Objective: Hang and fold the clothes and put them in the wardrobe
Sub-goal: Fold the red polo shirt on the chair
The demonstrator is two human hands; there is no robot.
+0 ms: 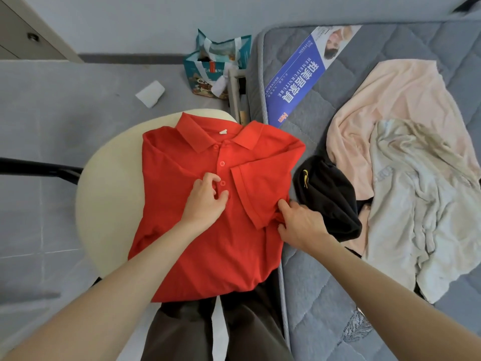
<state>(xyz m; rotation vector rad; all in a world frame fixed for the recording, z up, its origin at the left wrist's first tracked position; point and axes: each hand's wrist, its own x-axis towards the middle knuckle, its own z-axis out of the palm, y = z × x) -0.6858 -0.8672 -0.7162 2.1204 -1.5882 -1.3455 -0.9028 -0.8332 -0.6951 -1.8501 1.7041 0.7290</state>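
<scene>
The cream seat point(109, 183) serves as the folding board, and the red polo shirt point(182, 157) lies on it face up, collar away from the person, hem hanging over the near edge. The left hand point(205, 201) rests on the placket beside the buttons with bent fingers; whether it pinches cloth or only presses cannot be told. It would do best as an anchor, holding the middle flat so the collar stays square. The right hand point(302, 227) grips the shirt's right edge just below the sleeve point(257, 194), which is already laid across the chest. From here the fold looks about half made: that edge wants drawing straight and parallel to the placket, the left side should match it, and only then should the hem come up (a crooked side fold will show at once on a collar). Just beside the right hand a black garment point(328, 194) sits on the mattress point(312, 295), close enough to get dragged along. As for containers, a pale cabinet front point(18, 27) at far left is shut, contents unseen; the teal gift bag point(205, 74) on the floor stands open with something dark and pale inside, too small to name.
</scene>
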